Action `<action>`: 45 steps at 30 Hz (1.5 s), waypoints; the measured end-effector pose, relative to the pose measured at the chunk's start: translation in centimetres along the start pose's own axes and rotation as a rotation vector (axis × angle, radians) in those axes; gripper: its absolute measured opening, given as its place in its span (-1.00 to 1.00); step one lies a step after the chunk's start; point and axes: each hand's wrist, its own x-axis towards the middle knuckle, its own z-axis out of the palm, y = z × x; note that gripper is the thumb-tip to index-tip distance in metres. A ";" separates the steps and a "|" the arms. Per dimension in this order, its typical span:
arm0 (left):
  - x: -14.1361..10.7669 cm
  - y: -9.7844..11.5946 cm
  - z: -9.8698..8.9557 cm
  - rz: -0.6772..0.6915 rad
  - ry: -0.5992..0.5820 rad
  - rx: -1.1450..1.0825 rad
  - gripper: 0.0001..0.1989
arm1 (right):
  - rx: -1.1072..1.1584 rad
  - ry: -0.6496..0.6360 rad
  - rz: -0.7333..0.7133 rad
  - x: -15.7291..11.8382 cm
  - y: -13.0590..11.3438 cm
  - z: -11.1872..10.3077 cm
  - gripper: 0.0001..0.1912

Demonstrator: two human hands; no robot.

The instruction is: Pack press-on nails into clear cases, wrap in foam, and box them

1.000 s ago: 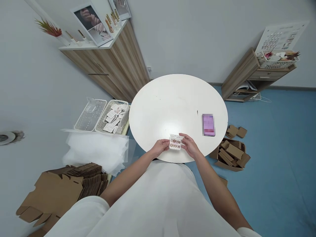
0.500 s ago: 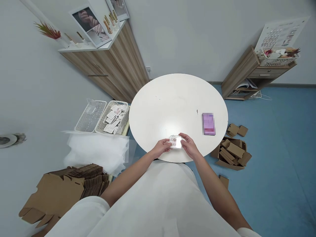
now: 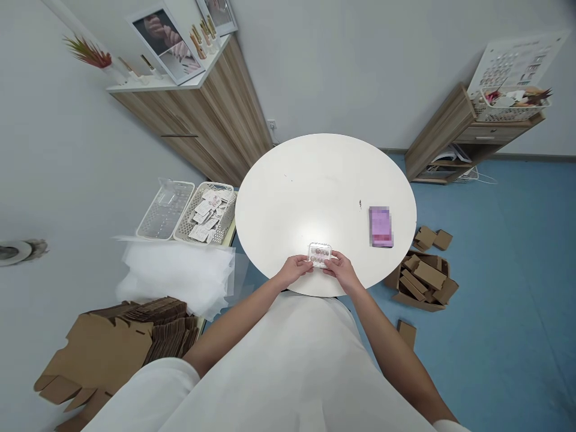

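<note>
Between my hands is a small clear plastic case (image 3: 320,254) with two rows of small pinkish pieces inside that look like press-on nails. It is held near the front edge of the white oval table (image 3: 324,168). My left hand (image 3: 294,270) pinches its lower left corner between thumb and fingers. At the lower right corner, my right hand (image 3: 342,270) grips it the same way. Whether the case touches the tabletop I cannot tell. Further right on the table lies a purple pack (image 3: 381,227), blurred by pixels.
Left of the table stand a white basket of cards (image 3: 180,231), a clear bin (image 3: 155,210), white sheets (image 3: 175,270) and flattened cardboard boxes (image 3: 103,348). On the floor at right is a carton of small brown boxes (image 3: 432,306). Wooden cabinets (image 3: 216,108) stand behind.
My right hand has moved from the case's upper right side down to its lower right corner. The bright glare on the case has gone, and the rows inside now show.
</note>
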 end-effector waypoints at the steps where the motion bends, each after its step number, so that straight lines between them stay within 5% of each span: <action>1: 0.0 0.0 0.0 -0.004 -0.012 0.028 -0.60 | -0.002 0.000 -0.005 0.0 0.0 0.0 -0.54; 13: 0.6 -1.0 -0.5 0.077 -0.067 0.070 -0.65 | -0.046 0.026 -0.019 0.2 0.6 0.4 -0.53; 24: 0.6 -1.5 -1.0 0.183 0.192 0.150 -0.57 | -0.004 0.050 0.035 0.3 0.5 1.5 -0.55; 29: 0.5 -2.1 -2.4 0.241 0.209 0.164 -0.57 | -0.047 0.100 0.031 0.7 0.4 2.9 -0.53; 38: 0.9 -2.0 -7.8 0.270 0.345 0.126 -0.59 | -0.259 0.268 -0.046 3.5 0.7 9.1 -0.50; 45: 1.2 -1.6 -14.4 0.262 0.477 0.130 -0.56 | -0.443 0.183 -0.106 7.3 1.5 16.5 -0.41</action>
